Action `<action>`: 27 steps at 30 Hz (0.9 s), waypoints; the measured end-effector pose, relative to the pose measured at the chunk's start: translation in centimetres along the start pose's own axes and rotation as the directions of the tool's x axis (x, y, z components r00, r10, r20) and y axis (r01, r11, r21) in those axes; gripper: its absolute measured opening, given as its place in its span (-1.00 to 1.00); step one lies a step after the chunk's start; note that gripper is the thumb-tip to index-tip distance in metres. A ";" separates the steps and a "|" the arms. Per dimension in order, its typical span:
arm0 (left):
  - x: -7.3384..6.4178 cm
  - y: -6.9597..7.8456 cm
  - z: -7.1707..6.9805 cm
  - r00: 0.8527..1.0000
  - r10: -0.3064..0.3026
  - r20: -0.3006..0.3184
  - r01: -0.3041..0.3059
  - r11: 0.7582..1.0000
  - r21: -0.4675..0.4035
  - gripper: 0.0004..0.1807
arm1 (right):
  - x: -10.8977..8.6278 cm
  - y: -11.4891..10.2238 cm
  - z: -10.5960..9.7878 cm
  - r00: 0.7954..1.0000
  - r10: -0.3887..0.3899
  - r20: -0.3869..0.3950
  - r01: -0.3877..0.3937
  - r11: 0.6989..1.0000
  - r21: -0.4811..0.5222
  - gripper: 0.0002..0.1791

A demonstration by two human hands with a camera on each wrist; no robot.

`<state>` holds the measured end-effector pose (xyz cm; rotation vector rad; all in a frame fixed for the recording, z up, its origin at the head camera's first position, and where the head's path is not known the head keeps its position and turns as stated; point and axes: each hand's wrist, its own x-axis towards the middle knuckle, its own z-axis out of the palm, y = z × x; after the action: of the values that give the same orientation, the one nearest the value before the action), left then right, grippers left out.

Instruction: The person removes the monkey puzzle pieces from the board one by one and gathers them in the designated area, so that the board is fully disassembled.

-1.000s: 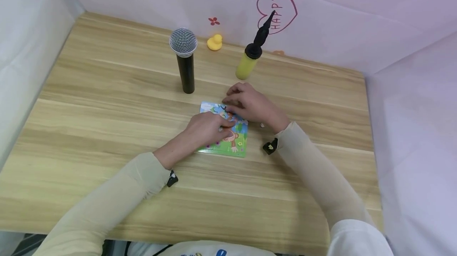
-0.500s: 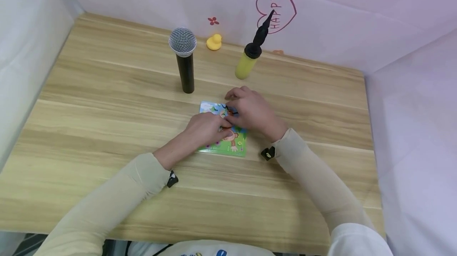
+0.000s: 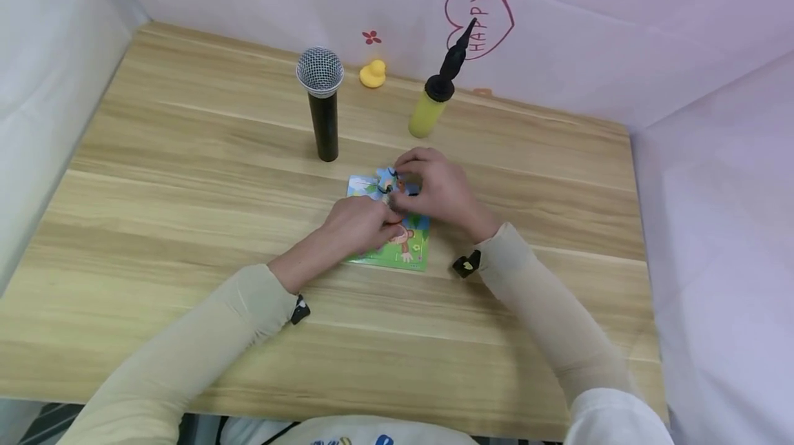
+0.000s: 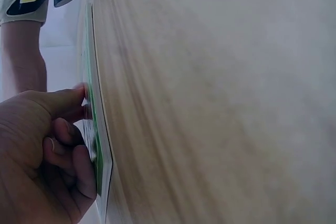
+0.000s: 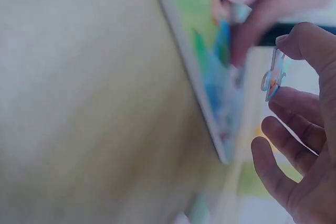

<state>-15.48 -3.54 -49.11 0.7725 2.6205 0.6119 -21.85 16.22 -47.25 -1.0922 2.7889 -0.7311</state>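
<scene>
A small jigsaw puzzle (image 3: 417, 259) with a cartoon monkey scene in blue and green lies at the middle of the table. My left hand (image 3: 355, 226) rests on it, index finger and thumb pressing the picture, the other fingers curled beneath, as the left wrist view shows; it hides the puzzle's left middle part. Above the far edge, my right hand (image 3: 439, 187) pinches a puzzle piece (image 5: 273, 77) between thumb and index finger. That piece is tilted up, off the board, its other fingers (image 5: 270, 163) spread loosely. Both fingertips overlap the left index finger in the head view.
Behind the puzzle stands a black microphone (image 3: 324, 125) with a silver mesh head. A yellow rubber duck (image 3: 373, 74) and a yellow-green hand pump (image 3: 426, 114) with a black nozzle stand near the back wall. White sheets (image 3: 707, 176) enclose the wooden table (image 3: 186, 190).
My right hand has come from the puzzle's right side onto its far part and lifted a puzzle piece, now tilted up. My left hand has stayed in place on the puzzle.
</scene>
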 end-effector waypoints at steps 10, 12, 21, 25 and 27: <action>0.0 0.1 0.0 1.000 0.002 0.018 -0.002 1.000 -0.016 -0.54 | -5.8 5.1 -6.6 0.994 0.082 0.069 -0.066 0.974 -0.215 -0.47; -0.2 0.0 -0.1 1.000 -0.009 0.024 0.010 1.000 -0.016 -0.54 | -7.1 6.0 -7.2 0.989 0.097 0.107 -0.064 0.960 -0.274 -0.46; -0.5 -0.2 -0.4 1.000 -0.020 0.015 0.020 0.999 -0.025 -0.54 | -11.1 7.8 -8.0 0.979 0.093 0.181 -0.028 0.943 -0.332 -0.51; -0.4 -0.1 -0.2 1.000 -0.020 -0.001 0.020 0.999 -0.035 -0.55 | -11.6 7.7 -7.9 0.976 0.105 0.193 -0.034 0.940 -0.340 -0.51; -0.3 0.1 0.0 1.000 -0.011 -0.010 0.011 0.999 -0.040 -0.56 | -11.8 7.7 -7.8 0.977 0.092 0.194 -0.021 0.939 -0.342 -0.52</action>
<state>-15.21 -3.70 -48.99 0.7446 2.6117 0.6644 -19.59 32.06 -45.15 -1.0551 2.8096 -0.1181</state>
